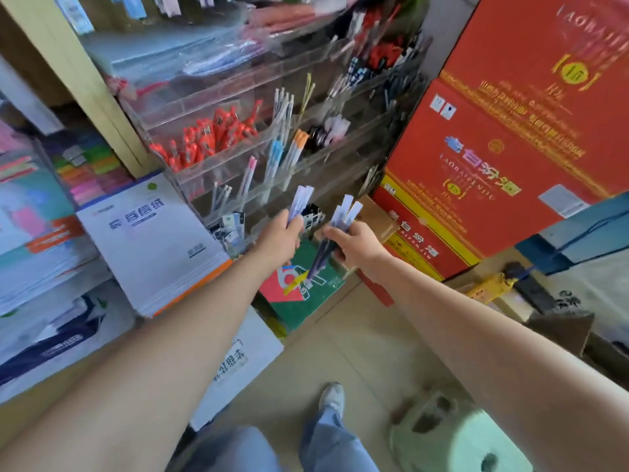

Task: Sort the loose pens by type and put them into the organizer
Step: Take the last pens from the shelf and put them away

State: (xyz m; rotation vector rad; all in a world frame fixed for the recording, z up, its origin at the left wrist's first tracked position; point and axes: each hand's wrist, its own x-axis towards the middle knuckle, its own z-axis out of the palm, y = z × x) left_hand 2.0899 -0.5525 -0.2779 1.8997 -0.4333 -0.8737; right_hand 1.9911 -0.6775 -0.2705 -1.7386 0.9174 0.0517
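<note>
Clamping upright pens (301,202) in curled fingers (332,232), you hold your left hand (280,238) nearer the organizer (218,172) than your right hand (357,248).

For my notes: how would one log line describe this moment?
left hand: grips pens | right hand: grips pen bundle | organizer: in front, partly filled
</note>
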